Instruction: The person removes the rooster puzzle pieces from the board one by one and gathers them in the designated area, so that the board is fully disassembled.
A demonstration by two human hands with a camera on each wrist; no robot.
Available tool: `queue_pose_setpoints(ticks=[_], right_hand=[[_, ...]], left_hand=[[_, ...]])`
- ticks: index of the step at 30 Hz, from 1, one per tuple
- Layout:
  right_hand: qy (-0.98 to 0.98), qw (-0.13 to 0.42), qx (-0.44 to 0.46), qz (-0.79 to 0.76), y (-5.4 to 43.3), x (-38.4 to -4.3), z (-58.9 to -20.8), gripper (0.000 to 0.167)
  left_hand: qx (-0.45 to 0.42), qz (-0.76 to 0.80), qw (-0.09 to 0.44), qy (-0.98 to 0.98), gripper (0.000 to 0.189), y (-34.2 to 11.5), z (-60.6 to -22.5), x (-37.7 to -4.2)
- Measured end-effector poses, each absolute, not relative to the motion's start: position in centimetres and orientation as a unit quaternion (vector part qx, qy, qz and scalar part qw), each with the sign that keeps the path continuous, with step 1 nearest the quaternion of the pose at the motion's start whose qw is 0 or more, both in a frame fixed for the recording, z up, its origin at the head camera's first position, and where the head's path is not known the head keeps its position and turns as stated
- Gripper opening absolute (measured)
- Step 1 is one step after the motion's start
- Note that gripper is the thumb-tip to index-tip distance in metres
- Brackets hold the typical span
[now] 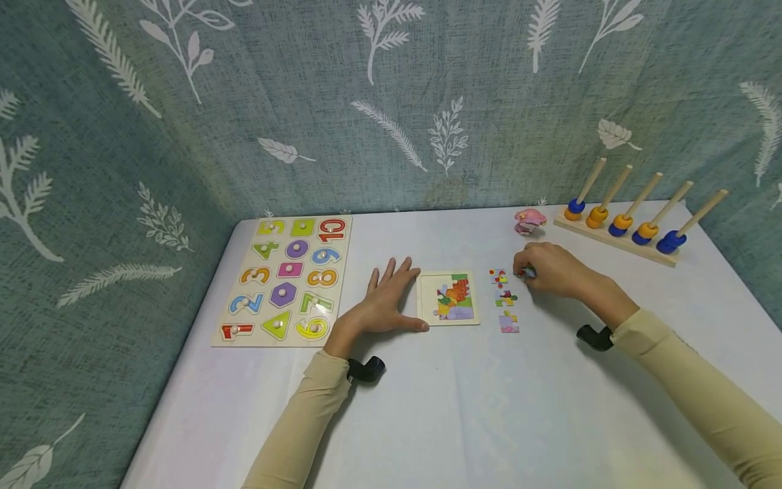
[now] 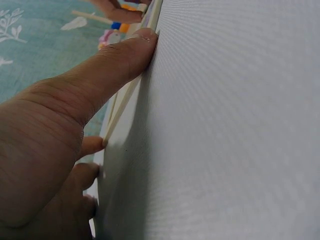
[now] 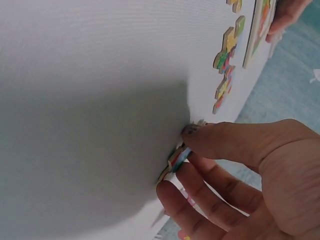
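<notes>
My left hand (image 1: 386, 299) lies at the left side of a small square wooden jigsaw tray (image 1: 430, 280), fingers spread. Its thumb (image 2: 132, 52) touches the tray's near edge. Joined pieces of a colourful picture (image 1: 455, 300) fill the tray's right part, while bare wood shows on the left. To the right, my right hand (image 1: 552, 269) pinches a jigsaw piece (image 3: 181, 158) between thumb and fingers, low over the cloth; the fingers hide much of it. Between tray and right hand, three loose jigsaw pieces stand in a column: top (image 1: 499, 277), middle (image 1: 506, 298) and bottom (image 1: 508, 322).
A number-and-shape peg board (image 1: 256, 337) lies on the left of the white-covered table (image 1: 415, 421). Behind my right hand sits a pink toy figure (image 1: 529, 221). A wooden stacker (image 1: 617, 240) with several pegs and blue and orange rings stands at the back right.
</notes>
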State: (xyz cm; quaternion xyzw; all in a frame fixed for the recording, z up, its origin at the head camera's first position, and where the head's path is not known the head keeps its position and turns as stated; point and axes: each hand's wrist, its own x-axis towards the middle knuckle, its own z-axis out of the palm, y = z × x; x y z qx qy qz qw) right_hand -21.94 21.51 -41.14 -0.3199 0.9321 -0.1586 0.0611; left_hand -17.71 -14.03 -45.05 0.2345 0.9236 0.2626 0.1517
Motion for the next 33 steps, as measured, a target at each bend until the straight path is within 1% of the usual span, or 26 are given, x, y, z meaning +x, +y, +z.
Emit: queue_pose_setpoints(ticks=[7, 22, 33], right_hand=[[0.932, 0.064, -0.320, -0.156, 21.7, -22.0, -41.1, 0.020], [0.936, 0.050, -0.306, -0.168, 21.7, -21.5, -40.9, 0.021], [0.933, 0.041, -0.319, -0.161, 19.9, -21.3, -39.2, 0.019]], left_hand=[[0.234, 0.262, 0.151, 0.924, 0.111, -14.1, -45.0, -17.6], [0.235, 0.256, 0.144, 0.926, 0.110, -14.1, -44.9, -17.6], [0.237, 0.254, 0.147, 0.926, 0.111, -14.2, -45.1, -17.7]])
